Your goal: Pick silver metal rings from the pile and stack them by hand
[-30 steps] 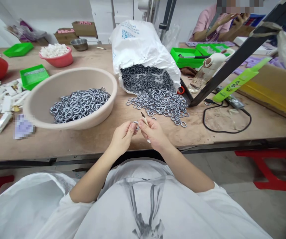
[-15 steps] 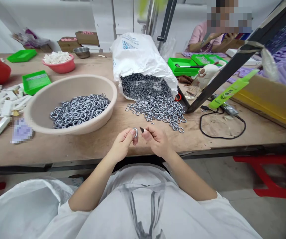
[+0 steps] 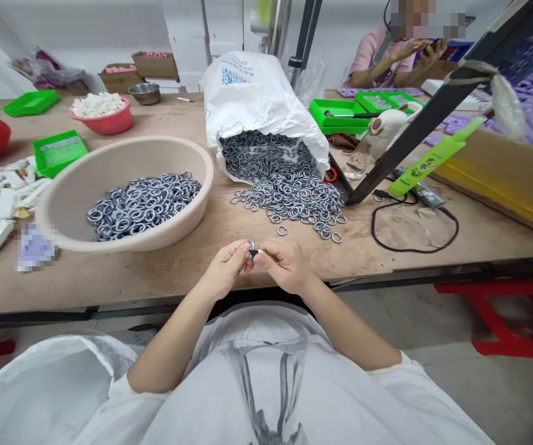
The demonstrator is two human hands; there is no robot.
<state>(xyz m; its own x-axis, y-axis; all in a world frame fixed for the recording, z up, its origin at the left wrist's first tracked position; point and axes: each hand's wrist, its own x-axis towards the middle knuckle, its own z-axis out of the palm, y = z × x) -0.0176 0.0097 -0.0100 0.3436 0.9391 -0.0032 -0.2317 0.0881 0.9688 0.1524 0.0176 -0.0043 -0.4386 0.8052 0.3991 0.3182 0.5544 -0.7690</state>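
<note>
My left hand (image 3: pixel 226 267) pinches a small grey ring (image 3: pixel 251 243) between thumb and fingers, above the table's front edge. Close against it, my right hand (image 3: pixel 285 266) is closed on a small dark pointed blade (image 3: pixel 254 253), whose tip meets the ring. Most of the blade is hidden by the fingers. Beyond the hands, a heap of grey rings (image 3: pixel 294 196) spills from a white sack (image 3: pixel 257 99) lying on its side. More grey rings (image 3: pixel 148 204) fill part of a wide beige basin (image 3: pixel 192 225) to the left.
White pieces (image 3: pixel 4 204) lie at far left, near a green tray (image 3: pixel 57 165) and a red bowl (image 3: pixel 113 122) of white parts. A dark slanted post (image 3: pixel 400 130), a black cable (image 3: pixel 415 250) and a green-yellow packet (image 3: pixel 426 165) stand right. A person (image 3: pixel 378 59) sits across the table.
My right hand has moved left, bringing the dark blade from beside the ring to touch it. The left hand still pinches the ring. The view has shifted slightly.
</note>
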